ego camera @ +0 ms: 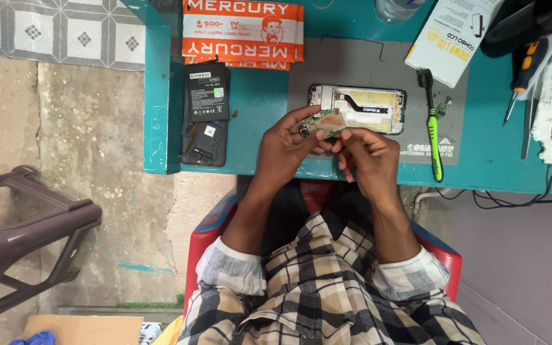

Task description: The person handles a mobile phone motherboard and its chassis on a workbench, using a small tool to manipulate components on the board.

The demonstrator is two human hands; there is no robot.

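Note:
A small green phone circuit board [324,120] is held between both hands just above the table's front edge. My left hand [285,150] grips its left end with thumb and fingers. My right hand [368,156] pinches its right end. Directly behind the board, an opened phone frame [359,108] with a black flex cable lies on a grey repair mat [346,64].
A black battery [207,92] rests on a dark phone back cover [204,144] at the left of the teal table [493,147]. A green-handled brush [432,128], screwdrivers [522,76], a white box [452,38] and an orange packet [244,32] lie around. A dark plastic stool [20,236] stands at left.

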